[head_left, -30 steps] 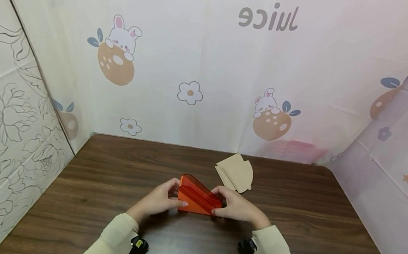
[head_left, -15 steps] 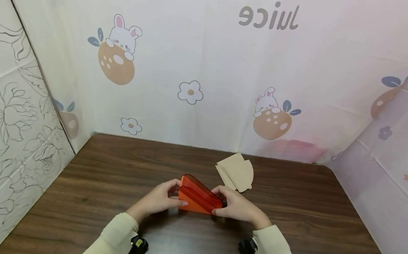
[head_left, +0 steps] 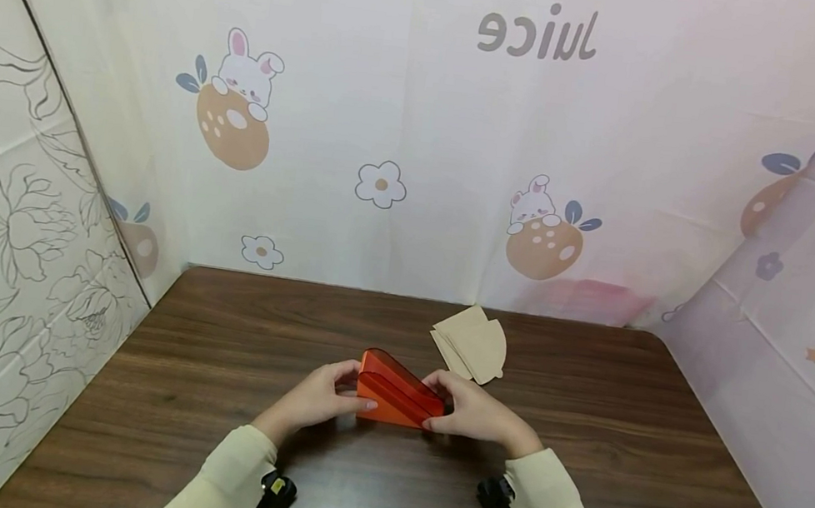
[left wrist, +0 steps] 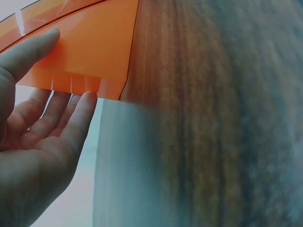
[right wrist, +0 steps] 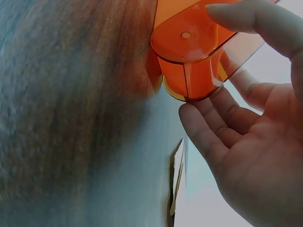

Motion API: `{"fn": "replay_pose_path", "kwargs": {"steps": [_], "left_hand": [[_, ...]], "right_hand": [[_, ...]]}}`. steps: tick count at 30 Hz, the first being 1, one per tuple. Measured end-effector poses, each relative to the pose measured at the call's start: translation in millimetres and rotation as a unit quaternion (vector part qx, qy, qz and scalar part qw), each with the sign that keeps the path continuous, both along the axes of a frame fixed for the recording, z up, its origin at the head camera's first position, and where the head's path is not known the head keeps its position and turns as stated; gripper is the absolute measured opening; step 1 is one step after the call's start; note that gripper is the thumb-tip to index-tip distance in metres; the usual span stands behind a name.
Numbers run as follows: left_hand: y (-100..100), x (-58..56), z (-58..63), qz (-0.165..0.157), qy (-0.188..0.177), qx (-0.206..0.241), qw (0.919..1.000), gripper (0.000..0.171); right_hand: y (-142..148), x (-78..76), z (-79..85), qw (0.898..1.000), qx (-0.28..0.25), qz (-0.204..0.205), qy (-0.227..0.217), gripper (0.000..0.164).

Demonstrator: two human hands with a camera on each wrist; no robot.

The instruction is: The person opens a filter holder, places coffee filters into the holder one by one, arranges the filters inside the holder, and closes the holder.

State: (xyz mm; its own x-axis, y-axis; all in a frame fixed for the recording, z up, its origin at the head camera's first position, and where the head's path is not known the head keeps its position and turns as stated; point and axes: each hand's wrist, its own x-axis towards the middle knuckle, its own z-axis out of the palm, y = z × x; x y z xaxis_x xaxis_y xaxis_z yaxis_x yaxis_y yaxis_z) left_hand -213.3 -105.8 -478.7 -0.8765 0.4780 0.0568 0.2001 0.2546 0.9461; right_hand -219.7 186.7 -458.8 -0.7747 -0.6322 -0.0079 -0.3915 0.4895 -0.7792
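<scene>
An orange see-through plastic coffee filter holder (head_left: 391, 395), wedge-shaped and higher at its left end, stands on the table in the middle of the head view. My left hand (head_left: 316, 396) grips its tall left end, thumb on the front face and fingers at the end and behind. At the low right end my right hand (head_left: 476, 413) holds it, thumb in front, fingers round the back. In the left wrist view the thumb presses the flat orange side (left wrist: 102, 47). The right wrist view shows the holder's rounded end (right wrist: 184, 45) between thumb and fingers.
Several tan paper coffee filters (head_left: 476, 347) lie fanned on the dark wooden table (head_left: 231, 343), just behind the right hand. A printed curtain (head_left: 333, 111) hangs along the table's back edge. Patterned cloth also bounds the left and right sides.
</scene>
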Motion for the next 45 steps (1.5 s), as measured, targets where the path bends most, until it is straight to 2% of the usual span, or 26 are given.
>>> {"fn": "replay_pose_path", "kwargs": {"steps": [8, 12, 28, 35, 45], "left_hand": [[-1, -0.6, 0.1, -0.01, 0.019, -0.021, 0.9996, 0.034], [-2, -0.3, 0.7, -0.01, 0.017, -0.025, 0.9995, 0.035], [-2, 0.4, 1.3, -0.008, 0.012, -0.026, 0.9996, 0.036], [-1, -0.4, 1.3, -0.013, -0.003, -0.015, 0.9998, 0.036], [-1, 0.0, 1.1, -0.014, -0.011, -0.01, 0.9998, 0.037]], "right_hand": [[0, -0.6, -1.8, 1.0, -0.004, 0.002, 0.008, 0.044], [-1, -0.6, -0.3, 1.0, 0.0, -0.003, 0.016, 0.045], [-17, 1.2, 21.7, 0.999, -0.022, -0.015, 0.044, 0.05], [-27, 0.8, 29.3, 0.997, -0.024, -0.008, 0.073, 0.052], [-41, 3.0, 41.0, 0.996, -0.033, -0.003, 0.084, 0.054]]}}
